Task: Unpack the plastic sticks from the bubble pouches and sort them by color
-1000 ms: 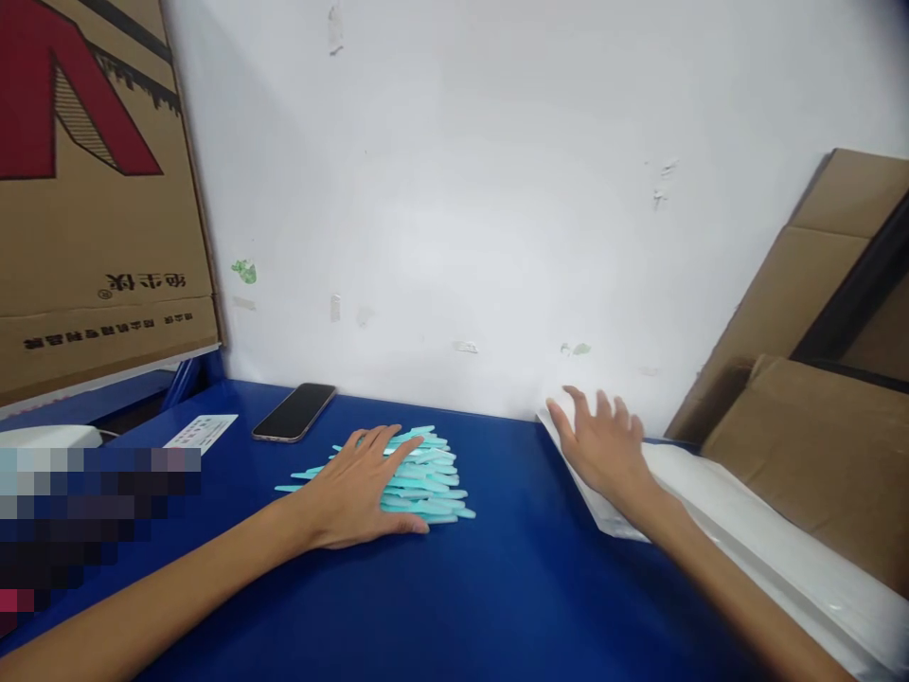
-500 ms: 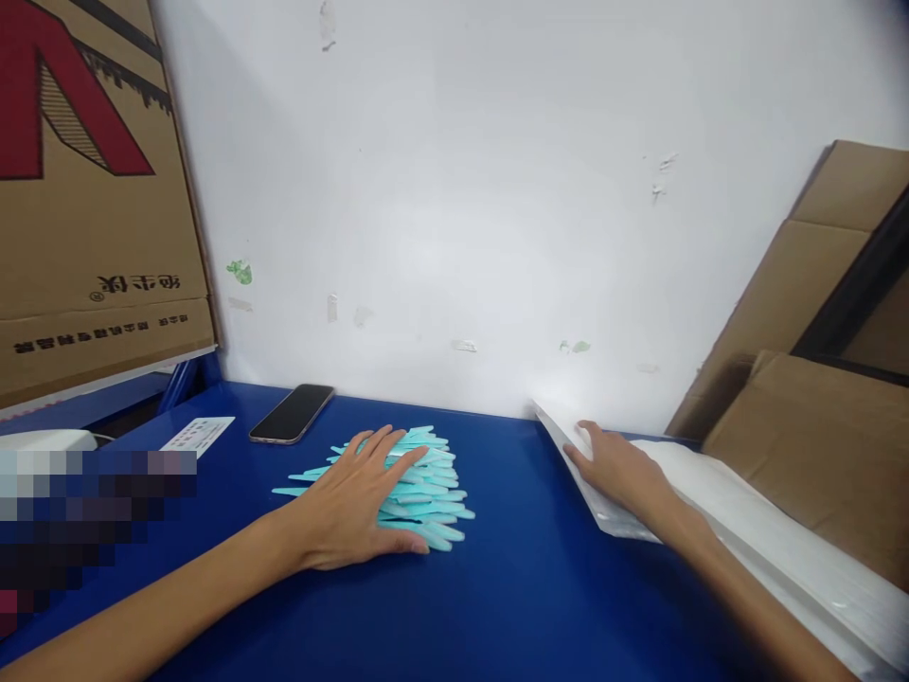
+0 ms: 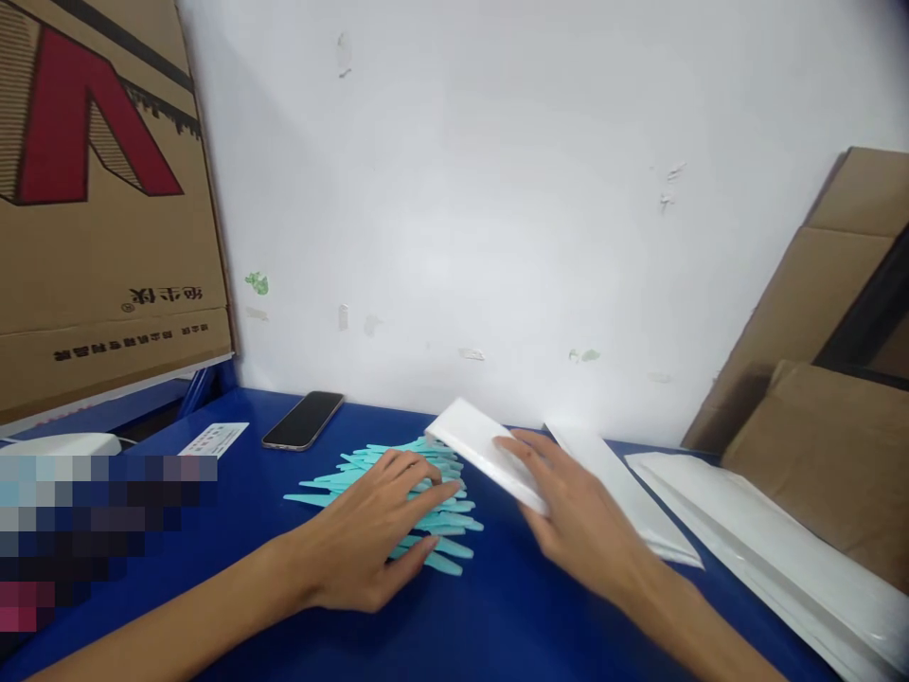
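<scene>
A pile of thin, tapered turquoise plastic sticks (image 3: 446, 519) lies on the blue table. My left hand (image 3: 380, 530) rests over the near left side of the pile, fingers bent and apart, thumb spread away from the index finger; its palm side is hidden. To the right, my right hand (image 3: 575, 516) grips a flat white packet (image 3: 483, 450) between thumb and fingers. The packet is raised and tilted, its far left end above the back edge of the pile. Beneath and behind that hand lies another flat white packet (image 3: 625, 483).
More white plastic packaging (image 3: 767, 540) lies at the right, beside brown cardboard (image 3: 830, 464). A phone (image 3: 304, 420) and a printed card (image 3: 214, 439) sit at the back left of the table (image 3: 454, 635). A large carton (image 3: 106, 256) stands at the left, against the white wall (image 3: 454, 208).
My right hand has moved left from the white packets, lifting one toward the pile. My left hand stays on the sticks, its fingers now more bent. The view has shifted slightly.
</scene>
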A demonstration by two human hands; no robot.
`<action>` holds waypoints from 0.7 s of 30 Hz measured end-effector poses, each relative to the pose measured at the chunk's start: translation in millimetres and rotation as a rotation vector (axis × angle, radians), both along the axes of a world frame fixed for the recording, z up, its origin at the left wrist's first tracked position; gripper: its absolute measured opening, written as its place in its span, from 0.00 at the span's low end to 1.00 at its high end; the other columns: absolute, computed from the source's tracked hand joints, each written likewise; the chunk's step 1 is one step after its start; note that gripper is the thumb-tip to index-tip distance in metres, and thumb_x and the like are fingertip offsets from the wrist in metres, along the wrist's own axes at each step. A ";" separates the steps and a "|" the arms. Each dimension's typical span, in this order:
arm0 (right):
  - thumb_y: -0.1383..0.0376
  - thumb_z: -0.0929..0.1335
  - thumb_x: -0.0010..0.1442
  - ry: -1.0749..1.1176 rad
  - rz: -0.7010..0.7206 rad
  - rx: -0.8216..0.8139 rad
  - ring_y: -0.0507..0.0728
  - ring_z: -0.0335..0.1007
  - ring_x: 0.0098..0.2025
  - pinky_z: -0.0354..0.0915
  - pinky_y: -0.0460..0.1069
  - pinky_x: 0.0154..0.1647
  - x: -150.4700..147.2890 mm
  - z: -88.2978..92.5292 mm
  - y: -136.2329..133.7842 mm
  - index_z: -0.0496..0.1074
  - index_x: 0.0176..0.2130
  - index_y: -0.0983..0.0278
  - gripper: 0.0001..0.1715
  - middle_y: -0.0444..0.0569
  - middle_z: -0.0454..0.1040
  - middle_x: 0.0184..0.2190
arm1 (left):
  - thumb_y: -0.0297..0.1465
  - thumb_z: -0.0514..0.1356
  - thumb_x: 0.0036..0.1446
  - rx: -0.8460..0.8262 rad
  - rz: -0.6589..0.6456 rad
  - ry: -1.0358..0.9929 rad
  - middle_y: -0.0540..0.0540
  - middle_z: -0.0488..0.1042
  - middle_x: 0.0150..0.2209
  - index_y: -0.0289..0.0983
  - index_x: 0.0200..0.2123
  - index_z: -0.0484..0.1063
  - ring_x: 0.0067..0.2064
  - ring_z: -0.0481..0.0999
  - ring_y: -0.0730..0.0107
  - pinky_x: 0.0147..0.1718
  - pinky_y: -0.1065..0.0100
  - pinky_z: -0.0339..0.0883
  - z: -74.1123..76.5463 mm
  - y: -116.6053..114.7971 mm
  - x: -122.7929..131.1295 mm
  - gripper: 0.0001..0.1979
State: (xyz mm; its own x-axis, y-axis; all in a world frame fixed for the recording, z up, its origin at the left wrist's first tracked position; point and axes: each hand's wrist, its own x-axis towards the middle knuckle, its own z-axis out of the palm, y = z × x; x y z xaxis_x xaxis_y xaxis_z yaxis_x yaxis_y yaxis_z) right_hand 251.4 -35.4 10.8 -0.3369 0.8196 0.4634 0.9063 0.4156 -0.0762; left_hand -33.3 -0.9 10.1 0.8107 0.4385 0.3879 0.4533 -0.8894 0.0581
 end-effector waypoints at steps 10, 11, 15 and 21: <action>0.73 0.64 0.61 -0.021 0.129 -0.068 0.69 0.59 0.67 0.65 0.69 0.63 -9.0 -7.1 -8.1 0.48 0.72 0.51 0.46 0.57 0.51 0.71 | 0.34 0.46 0.74 -0.194 0.232 -0.445 0.41 0.74 0.47 0.37 0.55 0.68 0.41 0.73 0.61 0.40 0.63 0.69 -1.9 16.6 -7.3 0.15; 0.73 0.64 0.61 -0.022 0.137 -0.066 0.69 0.58 0.67 0.64 0.69 0.64 -8.6 -7.1 -8.0 0.47 0.72 0.51 0.46 0.57 0.51 0.71 | 0.34 0.46 0.74 -0.218 0.226 -0.468 0.42 0.73 0.47 0.38 0.55 0.68 0.41 0.73 0.62 0.39 0.63 0.69 -1.4 16.2 -6.5 0.15; 0.74 0.65 0.59 -0.017 0.158 -0.056 0.69 0.57 0.68 0.61 0.70 0.66 -9.4 -5.1 -8.8 0.45 0.72 0.51 0.49 0.55 0.51 0.72 | 0.37 0.48 0.74 -0.299 0.209 -0.584 0.42 0.72 0.49 0.39 0.57 0.65 0.42 0.73 0.63 0.41 0.64 0.70 -3.0 10.3 -1.0 0.15; 0.74 0.65 0.58 -0.003 0.175 -0.064 0.68 0.58 0.67 0.61 0.68 0.66 -8.6 -2.9 -7.4 0.47 0.72 0.52 0.49 0.54 0.53 0.71 | 0.43 0.51 0.73 -0.467 0.269 -0.758 0.44 0.71 0.51 0.44 0.65 0.55 0.31 0.69 0.71 0.32 0.68 0.69 -5.8 8.7 0.1 0.22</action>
State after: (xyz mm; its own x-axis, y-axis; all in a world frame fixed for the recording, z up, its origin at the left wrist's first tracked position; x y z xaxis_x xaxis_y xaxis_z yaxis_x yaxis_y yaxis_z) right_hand 242.8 -42.9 7.9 -0.4781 0.7764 0.4107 0.8211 0.5611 -0.1048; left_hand -33.2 7.8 4.3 0.2609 0.8201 0.5093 0.3359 -0.5717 0.7485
